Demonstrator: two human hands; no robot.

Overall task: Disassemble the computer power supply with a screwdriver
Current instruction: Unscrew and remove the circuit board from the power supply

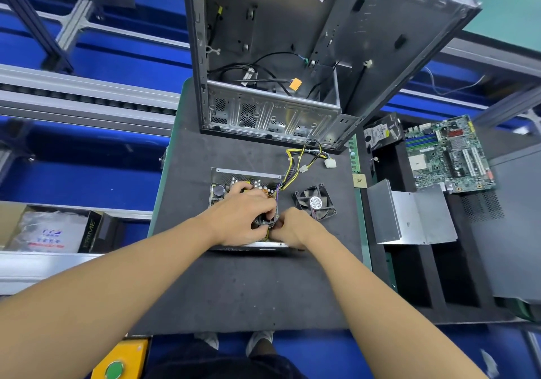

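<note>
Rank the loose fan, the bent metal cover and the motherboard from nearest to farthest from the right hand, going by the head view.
1. Loose fan: on the mat, just beyond the right hand.
2. Bent metal cover: farther right, off the mat's right edge.
3. Motherboard: far right and farther back.

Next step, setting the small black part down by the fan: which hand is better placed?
Likely the right hand: it lies nearer the fan, pinching the black part, while the left hand rests across the open power supply.
</note>
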